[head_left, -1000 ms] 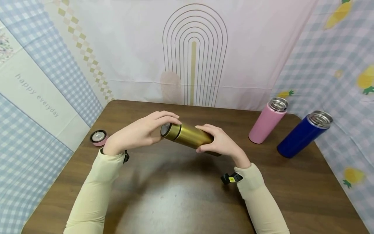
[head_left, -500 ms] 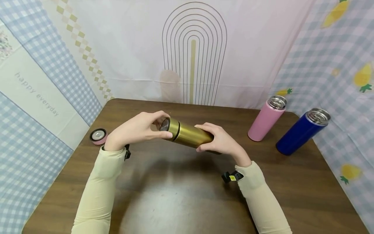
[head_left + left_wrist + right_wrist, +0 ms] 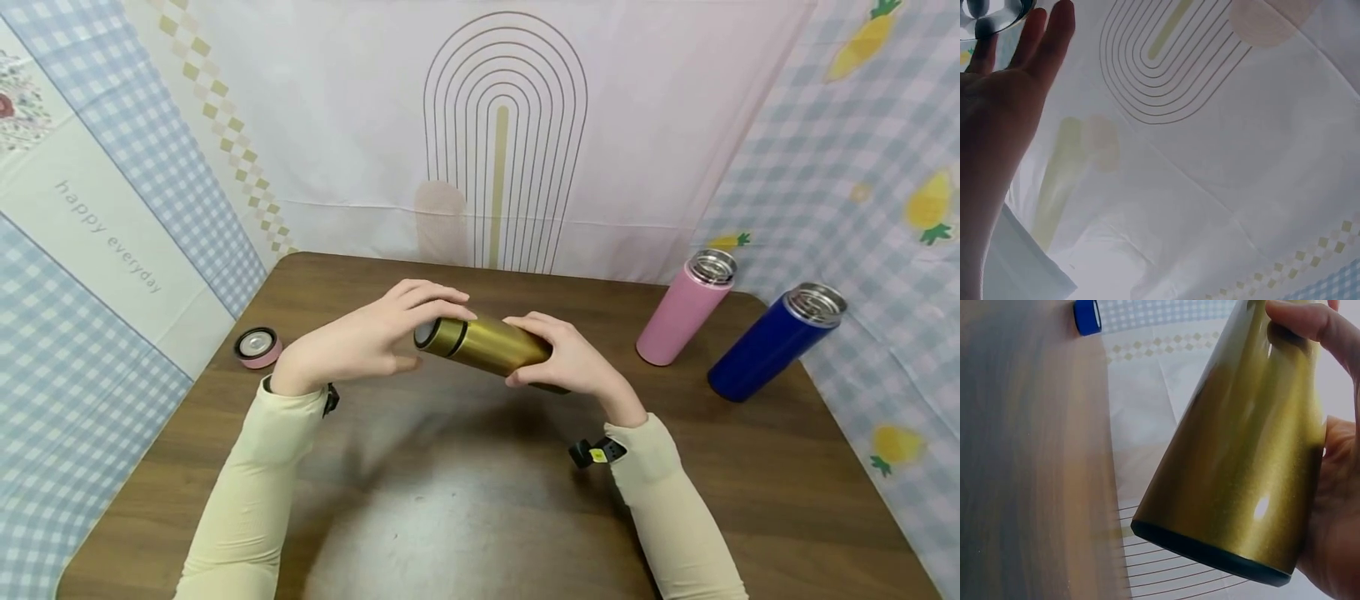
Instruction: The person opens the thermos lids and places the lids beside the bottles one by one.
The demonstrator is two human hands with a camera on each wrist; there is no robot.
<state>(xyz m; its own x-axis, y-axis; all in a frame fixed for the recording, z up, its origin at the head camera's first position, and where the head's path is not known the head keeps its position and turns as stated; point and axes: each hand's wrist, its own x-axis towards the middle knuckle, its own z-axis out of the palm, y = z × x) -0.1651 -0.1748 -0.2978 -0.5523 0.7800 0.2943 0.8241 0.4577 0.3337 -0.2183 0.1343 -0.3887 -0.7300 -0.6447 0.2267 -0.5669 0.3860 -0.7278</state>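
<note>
A gold thermos flask [image 3: 491, 346] is held above the table, lying tilted with its lidded end toward the left. My right hand [image 3: 562, 358] grips its lower body, thumb on the near side; the right wrist view shows the flask's dark base [image 3: 1210, 553]. At the other end is a gold lid [image 3: 442, 336] with a shiny top, a dark ring parting it from the body. My left hand [image 3: 367, 337] reaches over this lid with fairly straight fingers along its upper side. Its thumb stands away from the lid. Whether the fingertips touch the lid is hard to tell.
An upturned pink lid [image 3: 257, 347] lies at the table's left edge. Toward the right stand a lidless pink flask [image 3: 682, 312] and a lidless blue flask [image 3: 772, 346]. A blue lid [image 3: 1087, 317] shows in the right wrist view. Patterned cloths [image 3: 337, 125] hang around the wooden table [image 3: 465, 517].
Half a second ago my left thumb and fingers were around the lid; now the thumb is off and the fingers reach over the top. The right hand keeps its grip, nearly still.
</note>
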